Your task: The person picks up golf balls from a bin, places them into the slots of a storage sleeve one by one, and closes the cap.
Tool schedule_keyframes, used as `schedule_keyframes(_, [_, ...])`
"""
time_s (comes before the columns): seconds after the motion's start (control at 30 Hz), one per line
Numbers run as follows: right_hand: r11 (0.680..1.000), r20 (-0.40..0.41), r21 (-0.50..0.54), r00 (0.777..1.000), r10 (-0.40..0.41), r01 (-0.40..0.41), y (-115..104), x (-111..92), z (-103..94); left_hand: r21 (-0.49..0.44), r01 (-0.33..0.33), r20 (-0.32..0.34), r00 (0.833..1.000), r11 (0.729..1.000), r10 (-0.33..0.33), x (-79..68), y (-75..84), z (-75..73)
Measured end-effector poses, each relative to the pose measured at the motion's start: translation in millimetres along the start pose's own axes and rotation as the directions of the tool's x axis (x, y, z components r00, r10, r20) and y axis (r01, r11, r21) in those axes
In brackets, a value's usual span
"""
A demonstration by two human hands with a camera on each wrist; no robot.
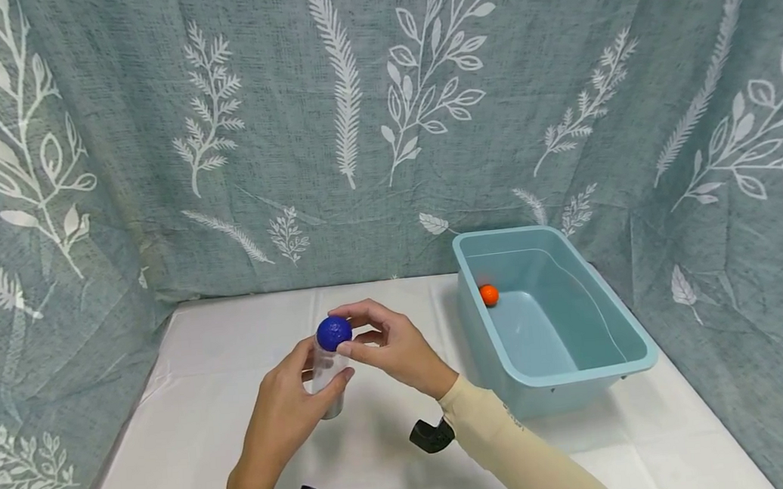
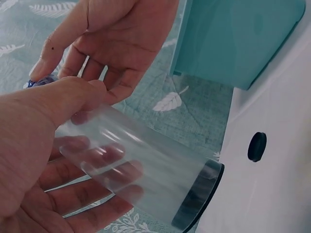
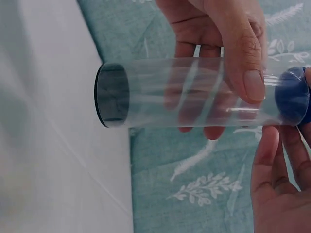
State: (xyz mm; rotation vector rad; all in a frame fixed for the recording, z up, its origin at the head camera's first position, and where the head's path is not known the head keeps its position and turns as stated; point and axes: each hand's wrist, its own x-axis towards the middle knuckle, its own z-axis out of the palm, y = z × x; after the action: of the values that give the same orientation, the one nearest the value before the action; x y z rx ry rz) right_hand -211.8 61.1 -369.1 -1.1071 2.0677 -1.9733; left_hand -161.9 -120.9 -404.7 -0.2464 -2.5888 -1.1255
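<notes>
A clear plastic tube (image 3: pixel 160 92) with a dark end cap (image 3: pixel 112 95) stands nearly upright in the head view. My left hand (image 1: pixel 286 399) holds it, thumb on one side and fingers round the other. At its upper mouth sits a blue ball (image 1: pixel 334 333), partly inside the tube in the right wrist view. My right hand (image 1: pixel 392 347) pinches this ball between thumb and fingers. Through the clear wall, the tube below the ball shows nothing inside but the left fingers behind it.
A light blue plastic bin (image 1: pixel 501 350) stands on the right of the white-covered table (image 1: pixel 216 363), with an orange ball (image 1: pixel 489 295) inside against its left wall. A small dark disc (image 2: pixel 257 147) lies on the table. Patterned grey-green curtains (image 1: pixel 274 131) surround the table.
</notes>
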Motion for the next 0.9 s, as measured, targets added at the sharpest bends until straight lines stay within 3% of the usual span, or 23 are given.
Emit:
schedule_keyframes(0.23, [0.998, -0.001, 0.066, 1.000, -0.002, 0.002, 3.2, -1.5, -5.7, -0.014, 0.009, 0.021, 1.000, 1.000, -0.008, 2.4, 0.0, 4.3])
schedule_keyframes(0.4, [0.998, -0.017, 0.068, 1.000, 0.017, -0.016, 2.6, -2.3, -11.2, 0.012, 0.047, 0.043, 0.998, 0.999, -0.048, 0.4, -1.4, 5.6])
schedule_keyframes(0.53, [0.998, -0.037, 0.044, 0.998, 0.042, -0.040, -0.7, -2.8, -19.3, 0.021, 0.026, 0.030, 0.999, 0.999, -0.027, 0.0, -1.8, 5.4])
schedule_keyframes(0.67, [0.999, -0.070, 0.008, 0.996, 0.049, -0.048, -7.5, -2.1, -35.3, 0.023, 0.006, 0.019, 1.000, 1.000, -0.007, 1.2, -2.1, 7.3])
schedule_keyframes(0.9, [0.994, -0.162, -0.033, 0.982, 0.101, -0.107, -23.0, -3.3, -80.8, -0.008, 0.021, 0.030, 0.999, 1.000, -0.021, 0.7, -2.7, 12.3])
